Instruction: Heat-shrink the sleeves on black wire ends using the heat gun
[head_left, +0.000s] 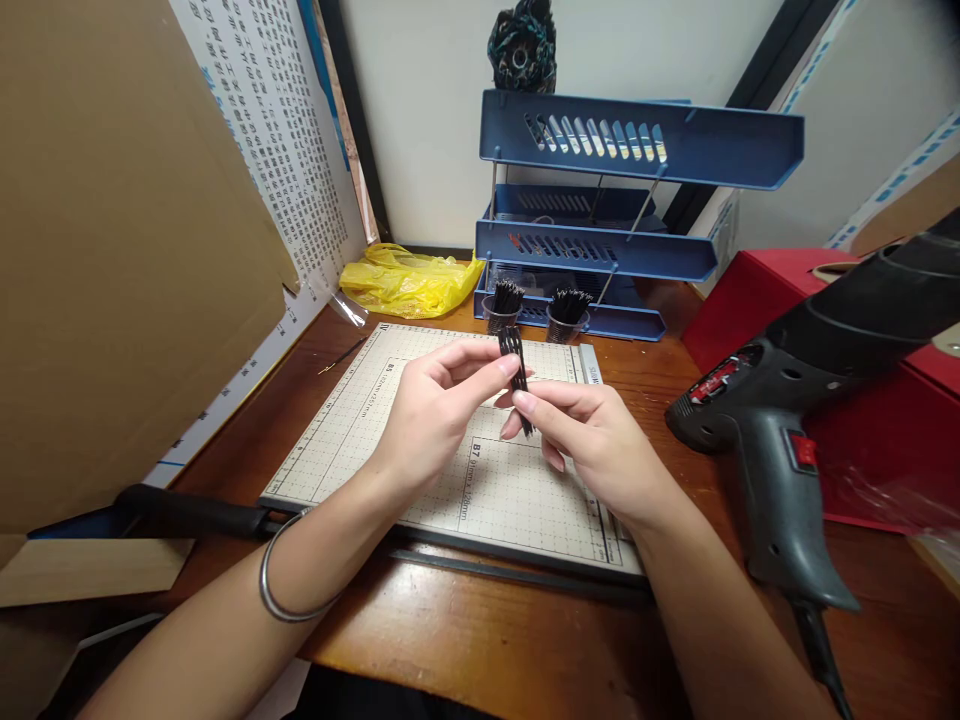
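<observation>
Over the wooden desk point(405, 620), left hand point(431, 405) and right hand point(589, 425) pinch 1 black bundle point(511, 342). It tilts away (left grip higher, from here)

Has a bundle of strands point(511, 342) in the grip, a paper trimmer point(517, 505) beneath on the desk point(450, 622); has two cups point(568, 327) just behind, tray rack point(649, 258) beyond, plastic bag point(412, 281) behind left, heat gun point(772, 450) right.
</observation>
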